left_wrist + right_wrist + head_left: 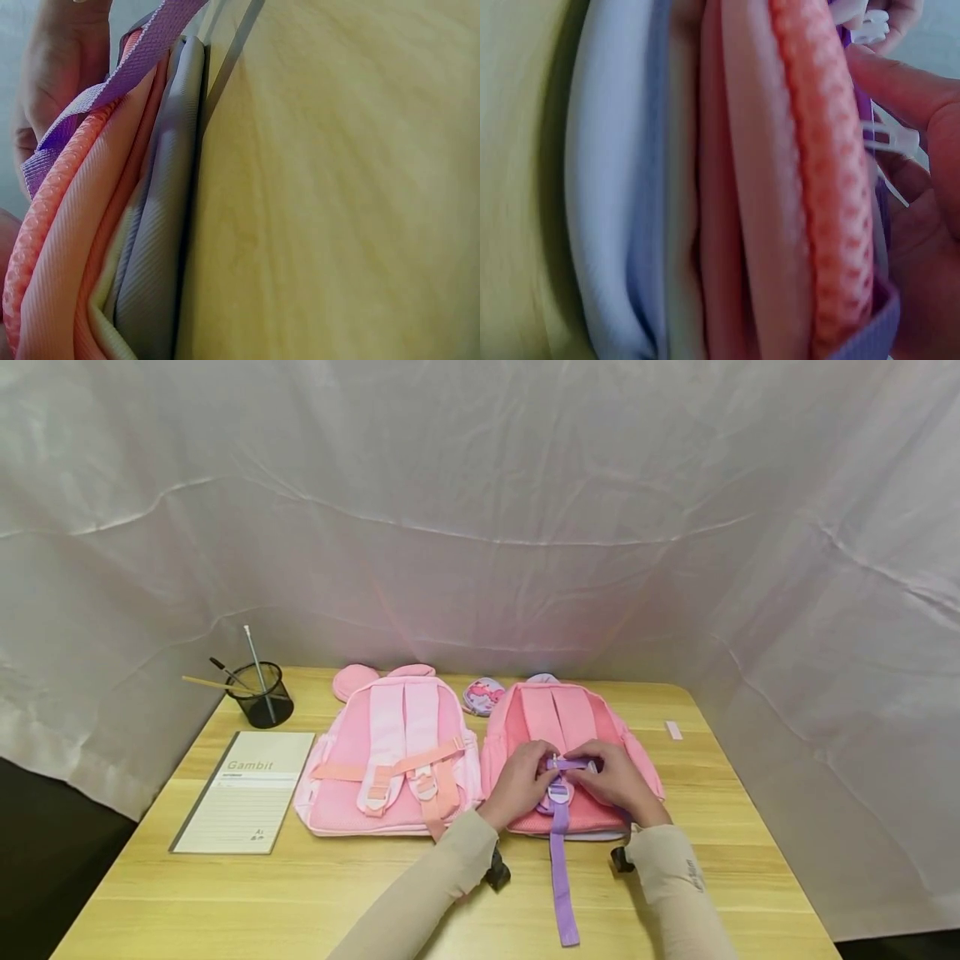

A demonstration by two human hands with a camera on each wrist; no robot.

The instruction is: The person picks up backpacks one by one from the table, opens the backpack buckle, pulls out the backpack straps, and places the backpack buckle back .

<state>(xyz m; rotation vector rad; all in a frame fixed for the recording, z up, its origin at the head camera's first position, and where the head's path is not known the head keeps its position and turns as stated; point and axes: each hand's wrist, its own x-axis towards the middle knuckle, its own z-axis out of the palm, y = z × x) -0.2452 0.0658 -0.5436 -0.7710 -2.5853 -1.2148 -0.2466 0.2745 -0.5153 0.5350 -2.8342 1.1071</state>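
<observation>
A coral-pink backpack (517, 727) lies with its shoulder straps up. Over its lower middle, my left hand (522, 782) pinches a white plastic buckle (874, 28) at one end of a short purple strap (573, 764). My right hand (613, 779) grips the other end of that strap between thumb and fingers, close to the left fingertips. Just below the hands sits a white strap adjuster (558, 792), from which a long purple webbing tail (561, 877) hangs over the bag's lower edge onto the table. In the right wrist view, the palm partly hides the straps.
A light-pink backpack (348, 810) with orange straps lies directly left. Further left are a notebook (240, 802) and a black mesh pen cup (277, 706). Behind the bags is a round pouch (483, 695); a small pale eraser-like block (673, 730) lies at right on the wooden table (720, 877).
</observation>
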